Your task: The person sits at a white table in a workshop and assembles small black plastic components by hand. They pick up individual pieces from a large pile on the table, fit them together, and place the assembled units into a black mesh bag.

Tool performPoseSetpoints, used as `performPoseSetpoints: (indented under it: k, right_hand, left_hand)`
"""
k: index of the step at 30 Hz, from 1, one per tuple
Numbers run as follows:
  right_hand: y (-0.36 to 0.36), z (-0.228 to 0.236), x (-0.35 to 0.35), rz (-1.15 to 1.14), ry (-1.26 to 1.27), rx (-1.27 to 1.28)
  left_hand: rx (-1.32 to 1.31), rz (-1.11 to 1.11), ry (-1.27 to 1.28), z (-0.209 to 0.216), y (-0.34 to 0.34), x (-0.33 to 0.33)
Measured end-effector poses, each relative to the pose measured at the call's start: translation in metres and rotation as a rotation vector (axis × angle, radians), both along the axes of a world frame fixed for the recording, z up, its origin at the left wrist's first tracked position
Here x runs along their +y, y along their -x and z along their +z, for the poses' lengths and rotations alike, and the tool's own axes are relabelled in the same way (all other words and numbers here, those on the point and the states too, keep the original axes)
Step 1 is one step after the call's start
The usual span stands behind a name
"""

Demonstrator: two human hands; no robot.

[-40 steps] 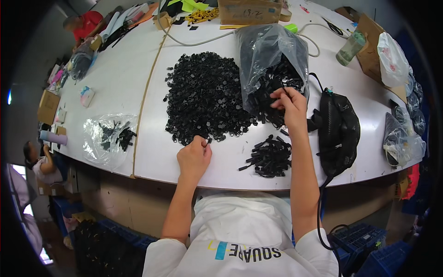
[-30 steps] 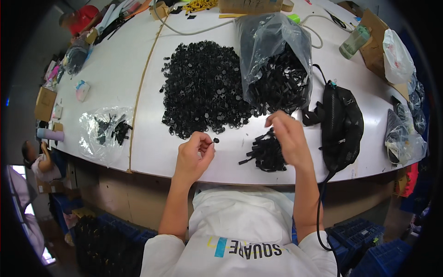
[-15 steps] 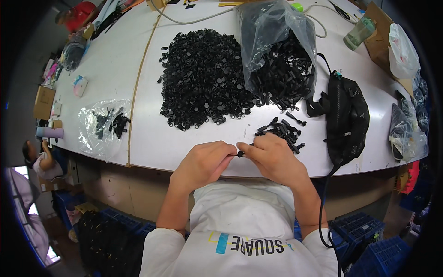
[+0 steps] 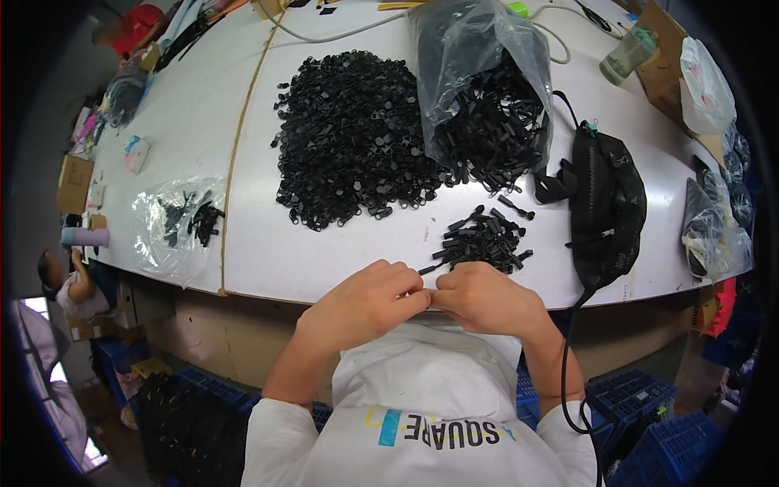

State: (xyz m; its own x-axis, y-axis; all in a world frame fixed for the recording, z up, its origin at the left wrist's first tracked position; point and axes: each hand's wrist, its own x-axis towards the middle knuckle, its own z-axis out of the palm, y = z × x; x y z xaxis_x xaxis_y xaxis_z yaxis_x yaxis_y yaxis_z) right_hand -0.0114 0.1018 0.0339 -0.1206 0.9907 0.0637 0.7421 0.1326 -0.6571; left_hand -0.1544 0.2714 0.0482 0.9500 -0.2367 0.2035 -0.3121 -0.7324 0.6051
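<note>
My left hand [image 4: 369, 302] and my right hand [image 4: 489, 299] meet at the table's front edge, fingers closed and fingertips together. Between them pokes the dark end of a small black zipper pull [image 4: 430, 269]; the rest of it is hidden by my fingers. Just beyond my right hand lies a small heap of black zipper pulls [image 4: 485, 239] with stick-like ends. Farther off, a big pile of loose black pieces that look like zipper sliders [image 4: 353, 138] spreads over the table. To its right, a clear plastic bag [image 4: 454, 49] spills more black pulls.
A black pouch [image 4: 608, 211] with a cord lies to the right on the white table [image 4: 324, 268]. A clear bag with a few black pieces [image 4: 174, 231] is at left. A greenish bottle [image 4: 627, 55] stands at the far right. Blue crates [image 4: 633, 398] sit below the table.
Both hands have drawn slightly nearer to my body, still together. The zipper pull's end now points out beyond my fingertips, and more of the small heap is uncovered.
</note>
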Motion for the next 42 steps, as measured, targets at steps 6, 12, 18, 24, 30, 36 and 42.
performPoseSetpoints:
  k: [6, 12, 18, 24, 30, 36, 42]
  right_hand:
    - [0.005, -0.011, 0.000, -0.012, -0.016, 0.388]
    - [0.023, -0.020, -0.002, -0.169, -0.062, 0.495]
    - [0.032, -0.010, -0.004, -0.387, -0.238, 0.174]
    - [0.043, -0.018, -0.007, -0.305, -0.359, -0.097]
    - [0.043, -0.011, -0.009, -0.261, -0.324, -0.103]
    - [0.045, -0.024, -0.019, -0.304, -0.355, 0.064]
    - [0.053, -0.023, -0.023, -0.373, -0.361, 0.155]
  left_hand:
    - [-0.079, -0.073, -0.104, 0.011, 0.010, 0.000]
    - [-0.203, 0.041, -0.093, 0.000, 0.008, -0.003]
    - [0.457, 0.361, 0.823, -0.039, 0.021, -0.030]
    - [0.569, 0.416, 1.190, -0.058, 0.032, -0.045]
    - [-0.189, 0.628, 0.410, -0.042, 0.029, -0.050]
    - [0.142, 0.519, 1.179, -0.042, 0.029, -0.054]
    - [0.025, 0.514, 0.638, -0.045, 0.029, -0.048]
